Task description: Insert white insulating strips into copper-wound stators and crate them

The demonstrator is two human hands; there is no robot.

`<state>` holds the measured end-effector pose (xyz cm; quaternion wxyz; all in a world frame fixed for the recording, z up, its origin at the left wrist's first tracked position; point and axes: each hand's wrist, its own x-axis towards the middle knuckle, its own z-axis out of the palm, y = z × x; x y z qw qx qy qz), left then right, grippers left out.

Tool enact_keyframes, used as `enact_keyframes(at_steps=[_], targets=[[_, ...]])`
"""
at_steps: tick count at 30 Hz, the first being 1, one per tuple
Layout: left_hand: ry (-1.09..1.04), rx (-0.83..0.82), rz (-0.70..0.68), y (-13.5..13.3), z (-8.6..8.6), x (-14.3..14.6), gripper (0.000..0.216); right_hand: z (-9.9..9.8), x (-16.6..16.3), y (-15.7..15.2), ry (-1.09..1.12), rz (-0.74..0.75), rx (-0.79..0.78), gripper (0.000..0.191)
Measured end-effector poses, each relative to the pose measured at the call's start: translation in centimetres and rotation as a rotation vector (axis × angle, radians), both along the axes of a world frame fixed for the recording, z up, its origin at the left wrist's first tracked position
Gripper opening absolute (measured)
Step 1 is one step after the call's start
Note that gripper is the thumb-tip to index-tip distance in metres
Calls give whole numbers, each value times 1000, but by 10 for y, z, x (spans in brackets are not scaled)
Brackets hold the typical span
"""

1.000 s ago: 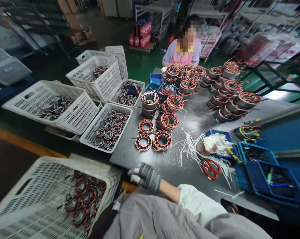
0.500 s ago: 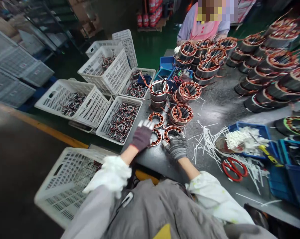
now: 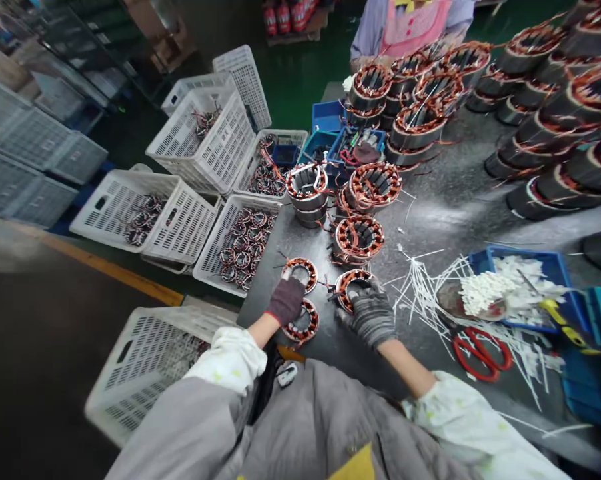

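Note:
My left hand (image 3: pixel 286 298), in a dark purple glove with bare fingertips, has its fingers hooked over the left rim of a thin copper-wound stator (image 3: pixel 309 272). A second thin stator (image 3: pixel 308 327) lies flat just nearer to me, partly under that hand. My right hand (image 3: pixel 373 312), in a grey striped glove, grips another wound stator (image 3: pixel 344 285), fingers reaching into its bore and thumb along its near side. Behind them stand a taller stator with copper windings (image 3: pixel 359 240), another copper-wound stator (image 3: pixel 375 185) and a stack topped with white insulation (image 3: pixel 308 190).
White crates (image 3: pixel 235 250) of small wound parts stand at left. White strips (image 3: pixel 423 287), red-handled scissors (image 3: pixel 483 353) and a blue tray (image 3: pixel 535 287) with white pieces lie at right. Stacked stators (image 3: pixel 555 140) fill the far right; a co-worker in a pink apron (image 3: pixel 410 30) is opposite.
Both thin stators on the left have shifted toward me, away from the stack behind. My left hand now hooks the farther one. My right hand's stator has come slightly nearer. The view has tilted down.

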<state>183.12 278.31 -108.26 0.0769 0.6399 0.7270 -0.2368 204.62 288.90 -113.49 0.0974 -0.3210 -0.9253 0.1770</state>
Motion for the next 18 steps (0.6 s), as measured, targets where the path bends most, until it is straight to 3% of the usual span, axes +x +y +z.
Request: enact_keyframes(at_steps=[2, 6, 12, 15, 18], targets=[[2, -2, 16, -6, -3, 1, 70, -7, -2, -4, 52, -9, 22, 49], [-5, -4, 49, -7, -7, 2, 72, -21, 1, -4, 144, -6, 36, 41], [-64, -46, 97, 7, -5, 0, 47, -22, 2, -3, 176, 19, 0, 38], [-88, -38, 130, 12, -3, -1, 44, -19, 6, 9, 285, -28, -164, 37], [-107, -12, 146, 13, -3, -2, 47, -22, 25, 28, 543, -267, -552, 44]])
